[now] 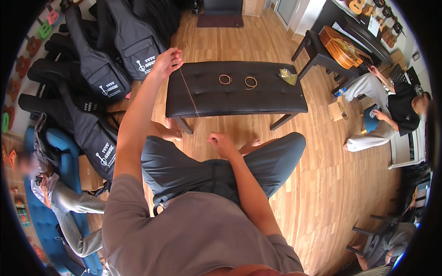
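A thin bronze guitar string slants down across the left part of a black padded bench. My left hand, raised past the bench's left end, pinches its upper part. Closed in front of my lap is my right hand; the string's line leads to its fingers, though the last stretch fades against the floor. On the bench lie two coiled strings, one coil near the middle and another coil to its right. A small clear-and-yellow packet rests at the right end.
Black guitar bags crowd the left side. A person sits on a blue sofa at lower left. At right, another person sits near a guitar lying on a black stool. An open cardboard box stands on the wooden floor.
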The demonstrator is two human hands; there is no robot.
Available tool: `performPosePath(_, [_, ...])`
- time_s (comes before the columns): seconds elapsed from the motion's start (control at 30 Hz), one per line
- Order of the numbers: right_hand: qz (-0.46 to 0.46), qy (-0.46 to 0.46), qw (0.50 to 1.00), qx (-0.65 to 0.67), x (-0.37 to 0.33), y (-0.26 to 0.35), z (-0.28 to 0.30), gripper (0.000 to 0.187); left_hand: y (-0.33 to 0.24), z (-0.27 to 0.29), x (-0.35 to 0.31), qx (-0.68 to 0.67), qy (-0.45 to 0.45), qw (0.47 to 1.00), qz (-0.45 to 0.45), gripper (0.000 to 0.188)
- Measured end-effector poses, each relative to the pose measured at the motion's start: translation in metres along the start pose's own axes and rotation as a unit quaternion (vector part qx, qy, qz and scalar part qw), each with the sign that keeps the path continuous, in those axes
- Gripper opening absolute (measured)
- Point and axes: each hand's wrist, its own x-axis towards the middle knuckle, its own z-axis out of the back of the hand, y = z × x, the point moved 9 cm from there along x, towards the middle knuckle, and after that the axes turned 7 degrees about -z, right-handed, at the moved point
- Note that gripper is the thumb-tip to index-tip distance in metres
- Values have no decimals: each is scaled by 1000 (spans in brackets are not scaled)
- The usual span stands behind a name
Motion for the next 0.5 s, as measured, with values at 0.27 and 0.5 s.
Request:
performPosePath(0.27, [-132, -86, 985, 75, 36, -59, -1, 8, 51, 26, 121, 221, -51, 973, -39, 21])
performPosePath(0.5, [-241, -92, 963, 82, 62, -103, -10, 7, 151, 78, 240, 424, -84, 901, 39, 25])
